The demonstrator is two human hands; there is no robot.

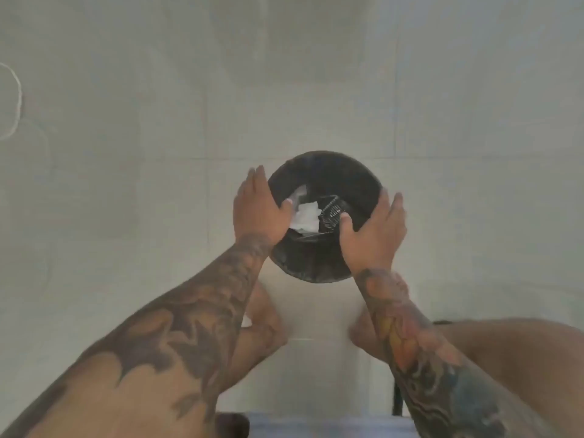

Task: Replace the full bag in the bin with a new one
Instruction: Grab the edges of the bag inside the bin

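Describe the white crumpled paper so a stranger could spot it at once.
Find the round black-lined bin on the pale tiled floor, held between both hands. Inside, the crumpled paper lies left of a black ribbed container; it is the only white thing there.

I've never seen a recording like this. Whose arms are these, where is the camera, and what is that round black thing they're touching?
There is no machine here: a person is doing the job with bare hands. The single picture comes from a camera worn on the person's head, looking forward and down, so the tattooed forearms reach into view from the bottom edge.

The round black thing is a small bin seen from above, standing on a pale tiled floor. A black bag lines it. Inside lie crumpled white paper and a dark ribbed piece of rubbish I cannot identify.

The left hand grips the bin's left rim, thumb hooked inside. The right hand grips the right rim the same way. The bag has not yet been lifted out. The person's bare feet show blurred below the bin.
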